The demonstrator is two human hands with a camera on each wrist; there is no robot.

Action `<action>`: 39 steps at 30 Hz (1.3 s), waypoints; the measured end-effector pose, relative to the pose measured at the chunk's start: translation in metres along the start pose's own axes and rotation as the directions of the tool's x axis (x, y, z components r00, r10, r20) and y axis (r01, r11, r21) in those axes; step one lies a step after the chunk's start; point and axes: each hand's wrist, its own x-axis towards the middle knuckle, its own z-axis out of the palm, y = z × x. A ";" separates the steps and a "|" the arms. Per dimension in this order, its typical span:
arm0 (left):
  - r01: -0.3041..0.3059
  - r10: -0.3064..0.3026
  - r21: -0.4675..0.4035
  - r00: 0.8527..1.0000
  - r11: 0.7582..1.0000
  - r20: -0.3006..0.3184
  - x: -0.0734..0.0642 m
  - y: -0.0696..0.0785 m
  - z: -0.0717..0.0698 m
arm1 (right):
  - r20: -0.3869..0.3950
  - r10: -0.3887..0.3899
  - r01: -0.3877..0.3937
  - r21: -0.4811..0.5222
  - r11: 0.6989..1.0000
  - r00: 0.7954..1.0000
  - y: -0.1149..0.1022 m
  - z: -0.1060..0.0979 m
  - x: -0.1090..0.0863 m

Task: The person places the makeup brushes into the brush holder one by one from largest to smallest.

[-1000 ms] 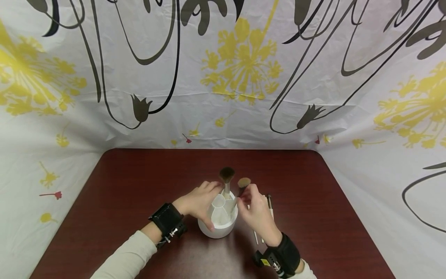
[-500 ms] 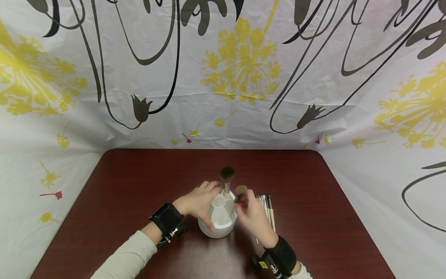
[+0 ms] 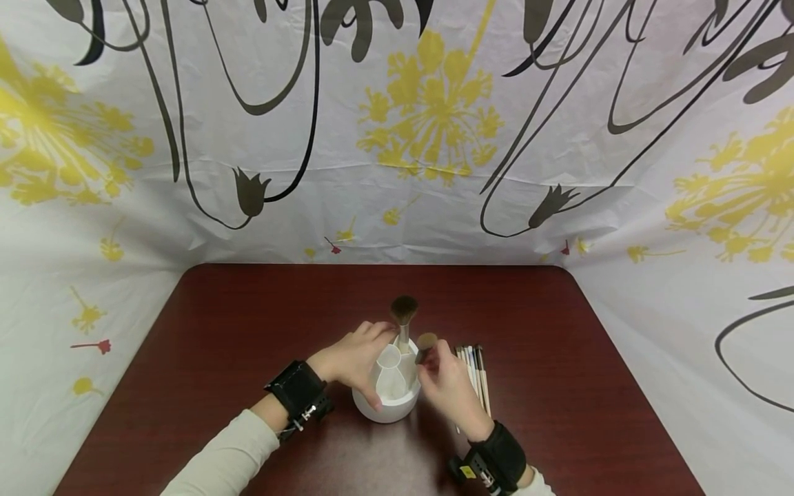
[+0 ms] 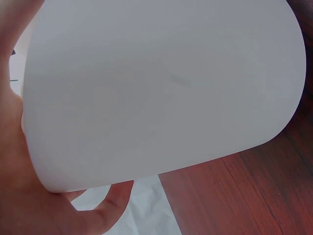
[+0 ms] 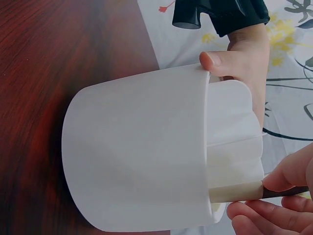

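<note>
A white round brush holder [image 3: 386, 412] with several inner compartments stands on the table. My left hand [image 3: 352, 359] grips it at the rim, thumb on the near side and fingers round the far side. Its smooth wall [image 4: 161, 98] fills most of the left wrist view. Between thumb and fingers, my right hand [image 3: 454, 391] pinches a makeup brush [image 3: 426, 341], bristles up. In the right wrist view, the brush's pale handle [image 5: 237, 192] passes inside the holder's outer rim; its lower end is hidden. A second makeup brush [image 3: 404, 311] with dark, flared bristles stands upright at the holder's back.
Several slim brushes [image 3: 477, 375] lie side by side on the table just right of my right hand, which partly covers them. The dark red table [image 3: 279, 296] ends at a white patterned cloth [image 3: 397, 227] behind it and at both sides.
My right hand has shifted slightly left and down, lowering the makeup brush along the holder's right side. More of the slim brushes now shows. My left hand and the holder have stayed put.
</note>
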 end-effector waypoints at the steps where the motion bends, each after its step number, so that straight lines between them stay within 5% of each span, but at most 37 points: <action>1: 0.000 0.000 -0.001 1.000 1.000 0.000 0.000 0.000 0.000 | 0.000 -0.005 0.005 -0.001 1.000 1.000 0.001 0.000 0.000; 9: 0.005 -0.005 -0.013 1.000 1.000 0.002 0.001 -0.001 0.000 | 0.011 -0.003 0.003 0.027 1.000 1.000 0.003 0.002 -0.002; 21: 0.009 -0.008 -0.026 0.999 1.000 0.033 0.001 -0.001 -0.001 | -0.016 0.153 -0.151 0.109 0.983 0.988 0.023 -0.011 -0.008; 27: 0.009 -0.009 -0.002 0.998 1.000 0.059 0.001 0.001 -0.003 | -0.027 0.282 -0.281 0.039 0.959 0.959 0.061 -0.025 -0.016; 32: 0.004 -0.002 -0.033 0.997 0.999 0.073 0.002 0.003 -0.009 | 0.025 0.406 -0.405 -0.043 0.913 0.913 0.089 -0.037 -0.025; 39: 0.031 -0.026 -0.043 0.994 0.999 0.103 0.001 0.005 -0.018 | 0.053 0.483 -0.473 -0.135 0.871 0.874 0.110 -0.041 -0.036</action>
